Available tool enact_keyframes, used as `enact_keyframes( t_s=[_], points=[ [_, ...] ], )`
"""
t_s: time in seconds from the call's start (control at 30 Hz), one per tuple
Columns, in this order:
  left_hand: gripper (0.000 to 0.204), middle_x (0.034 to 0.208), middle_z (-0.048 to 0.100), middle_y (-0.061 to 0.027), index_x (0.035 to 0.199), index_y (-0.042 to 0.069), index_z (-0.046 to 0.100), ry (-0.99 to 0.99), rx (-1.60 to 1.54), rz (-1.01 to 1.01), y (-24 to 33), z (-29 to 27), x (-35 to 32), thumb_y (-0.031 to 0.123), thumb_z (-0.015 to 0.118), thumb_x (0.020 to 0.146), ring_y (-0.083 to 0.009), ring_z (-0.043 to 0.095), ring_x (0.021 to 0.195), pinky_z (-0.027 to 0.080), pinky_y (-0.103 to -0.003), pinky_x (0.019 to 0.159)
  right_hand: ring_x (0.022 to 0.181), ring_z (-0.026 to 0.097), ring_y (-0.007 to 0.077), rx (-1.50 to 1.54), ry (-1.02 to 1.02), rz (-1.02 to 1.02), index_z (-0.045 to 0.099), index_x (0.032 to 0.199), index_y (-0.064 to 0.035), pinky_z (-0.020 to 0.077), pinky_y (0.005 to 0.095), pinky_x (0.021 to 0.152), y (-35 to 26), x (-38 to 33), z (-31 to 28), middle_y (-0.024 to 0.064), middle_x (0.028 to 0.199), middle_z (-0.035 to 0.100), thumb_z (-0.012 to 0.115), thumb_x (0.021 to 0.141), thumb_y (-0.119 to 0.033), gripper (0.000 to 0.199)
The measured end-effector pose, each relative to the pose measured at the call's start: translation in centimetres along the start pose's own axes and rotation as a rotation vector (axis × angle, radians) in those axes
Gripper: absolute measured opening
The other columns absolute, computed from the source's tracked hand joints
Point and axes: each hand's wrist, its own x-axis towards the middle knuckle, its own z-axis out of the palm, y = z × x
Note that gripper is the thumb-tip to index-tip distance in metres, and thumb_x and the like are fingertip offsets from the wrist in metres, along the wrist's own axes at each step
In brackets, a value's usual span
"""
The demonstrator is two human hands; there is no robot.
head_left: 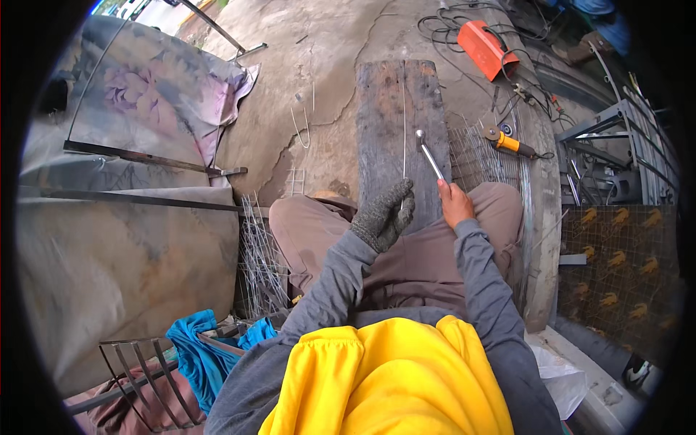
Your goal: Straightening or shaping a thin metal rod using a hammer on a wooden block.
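Note:
My left hand (384, 215), in a grey knit glove, is closed around a thin straight metal rod (404, 138). The rod runs away from me along a worn wooden plank (380, 109) between my legs. In my bare right hand (455, 203) is a shiny metal tool (431, 159) with a slim shaft and a small rounded head. That head is over the plank, just right of the rod; whether it touches the wood I cannot tell. Fingers of both hands wrap what they hold.
An angle grinder (511, 143) lies right of the plank beside wire mesh (471, 156). Beyond are an orange box-shaped machine (484, 49) and tangled cables. Cut wires (261, 261) are piled at my left, by a draped floral sheet (145, 94). A bent wire (301, 132) lies on the ground. Metal frames (616, 138) stand right.

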Motion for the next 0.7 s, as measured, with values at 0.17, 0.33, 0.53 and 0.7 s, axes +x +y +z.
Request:
enact_keyframes(
  t_s=[0.17,0.33,0.53,0.7],
  points=[
    [0.016,0.073,0.056,0.0010,0.086,0.007,0.057,0.006,-0.163,0.075,0.6,2.0,-0.9,0.021,0.057,0.093,-0.0087,0.055,0.060,0.047,-0.019,0.052,0.085,0.061,0.0391,0.011,0.005,0.025,0.059,0.082,-0.0034,0.0451,0.0449,0.075,0.1,-0.2,-0.2,0.0178,0.082,0.065,0.038,0.093,-0.057,0.059],
    [0.018,0.082,0.064,-0.0026,0.103,0.004,0.060,-0.236,-0.236,0.046,2.3,2.4,-1.3,0.018,0.056,0.094,-0.0104,0.062,0.066,0.053,-0.020,0.054,0.086,0.061,0.0389,0.023,-0.040,0.034,0.061,0.084,-0.0034,0.0450,0.0446,0.076,-0.6,-0.3,-0.8,0.0171,0.083,0.066,0.036,0.092,-0.060,0.063],
    [0.023,0.084,0.065,-0.0040,0.107,0.002,0.059,-0.312,-0.233,0.081,3.8,4.1,-1.2,0.020,0.053,0.095,-0.0121,0.063,0.065,0.053,-0.023,0.051,0.087,0.060,0.0390,-0.010,-0.034,0.035,0.061,0.083,-0.0036,0.0442,0.0444,0.078,-0.3,-0.3,-0.8,0.0175,0.084,0.065,0.035,0.092,-0.061,0.064],
    [0.026,0.087,0.066,-0.0068,0.111,-0.002,0.057,-0.238,-0.206,0.117,4.5,5.8,-1.7,0.017,0.048,0.096,-0.0152,0.065,0.067,0.057,-0.026,0.055,0.087,0.060,0.0390,-0.013,-0.022,0.021,0.060,0.082,-0.0035,0.0438,0.0445,0.078,0.2,-0.1,-0.6,0.0173,0.084,0.065,0.034,0.092,-0.062,0.064]
  ],
)
